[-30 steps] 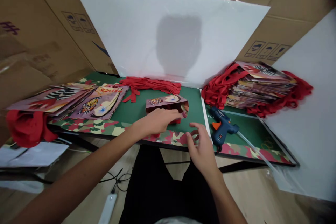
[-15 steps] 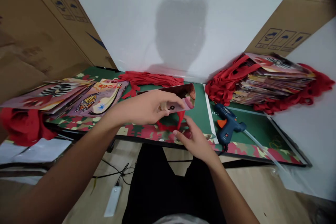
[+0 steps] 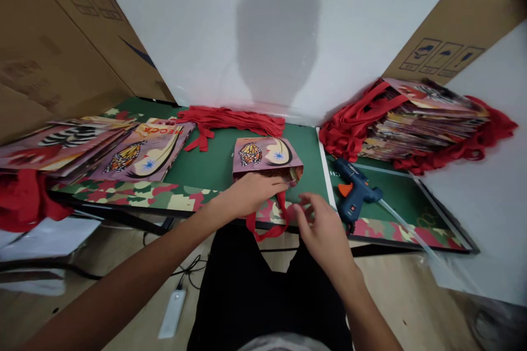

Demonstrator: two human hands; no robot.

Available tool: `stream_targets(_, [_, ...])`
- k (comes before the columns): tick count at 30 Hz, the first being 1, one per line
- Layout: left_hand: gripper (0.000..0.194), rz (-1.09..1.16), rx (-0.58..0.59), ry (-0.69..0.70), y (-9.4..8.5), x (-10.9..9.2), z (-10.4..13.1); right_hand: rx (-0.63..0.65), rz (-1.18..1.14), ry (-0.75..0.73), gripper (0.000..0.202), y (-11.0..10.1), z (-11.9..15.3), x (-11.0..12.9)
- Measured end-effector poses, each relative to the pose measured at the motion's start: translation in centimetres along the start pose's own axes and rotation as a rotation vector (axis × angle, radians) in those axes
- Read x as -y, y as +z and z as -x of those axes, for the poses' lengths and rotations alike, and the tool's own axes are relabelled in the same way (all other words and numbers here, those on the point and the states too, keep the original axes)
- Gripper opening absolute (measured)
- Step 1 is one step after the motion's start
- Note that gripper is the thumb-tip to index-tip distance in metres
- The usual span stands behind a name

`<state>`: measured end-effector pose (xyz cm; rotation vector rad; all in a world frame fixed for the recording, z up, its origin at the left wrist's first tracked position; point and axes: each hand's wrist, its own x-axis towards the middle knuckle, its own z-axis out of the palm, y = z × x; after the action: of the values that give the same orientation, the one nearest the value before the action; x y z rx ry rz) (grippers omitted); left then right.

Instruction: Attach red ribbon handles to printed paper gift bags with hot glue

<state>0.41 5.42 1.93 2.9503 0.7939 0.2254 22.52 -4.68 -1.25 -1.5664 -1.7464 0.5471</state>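
Note:
A printed paper bag [image 3: 265,156] with a butterfly and a face lies on the green mat [image 3: 214,159], its opening toward me. My left hand [image 3: 257,192] is closed on the bag's near edge, fingertips at the right side of the opening. A red ribbon handle [image 3: 269,230] hangs in a loop from the bag over the table's front edge. Just right of the loop is my right hand [image 3: 321,225], its fingers apart and holding nothing. A blue glue gun [image 3: 356,192] with an orange trigger and a clear glue stick lies further right.
Printed bags [image 3: 150,153] lie in piles on the left, with red handles [image 3: 28,200] hanging down. Red ribbons [image 3: 234,120] stretch along the back. A tall bag stack [image 3: 424,126] is at the right. A white board [image 3: 197,27] stands behind the table.
The bag has turned so its butterfly side faces up, and its red handle now hangs over the table's front edge. My right hand has moved slightly right and down, away from the handle.

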Motion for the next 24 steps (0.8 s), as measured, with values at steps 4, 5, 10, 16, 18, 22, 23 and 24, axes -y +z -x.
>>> stream_targets(4, [0.053, -0.107, -0.053, 0.066, 1.4, 0.4, 0.2, 0.086, 0.191, -0.28, 0.045, -0.1, -3.4, 0.3])
stream_targets(5, [0.049, -0.141, -0.063, 0.074, 1.7, 0.5, 0.3, 0.151, 0.273, -0.306, 0.045, 0.1, -4.2, 0.3])
stream_targets(10, [0.044, -0.27, -0.107, 0.051, 3.0, 0.1, 1.8, 0.324, 0.585, -0.253, 0.023, 1.5, -6.0, 0.5])
stream_targets(16, [0.047, -0.254, -0.227, -0.06, 3.5, -2.0, 3.8, 0.314, 0.614, -0.218, 0.023, 2.2, -5.4, 0.6])
stream_targets(18, [0.048, -0.214, -0.32, -0.09, 3.4, -2.8, 4.6, 0.322, 0.637, -0.22, 0.023, 2.1, -5.4, 0.9])
stream_targets(22, [0.044, -0.044, -0.564, -0.195, 3.9, -4.0, 6.9, 0.35, 0.692, -0.245, 0.023, 1.7, -5.6, 1.2])
stream_targets(23, [0.041, -0.001, -0.615, -0.247, 4.3, -4.3, 7.4, 0.345, 0.707, -0.261, 0.025, 1.7, -5.5, 1.1])
stream_targets(24, [0.038, 0.044, -0.647, -0.312, 4.7, -4.5, 7.8, 0.33, 0.717, -0.281, 0.029, 1.7, -5.4, 1.0])
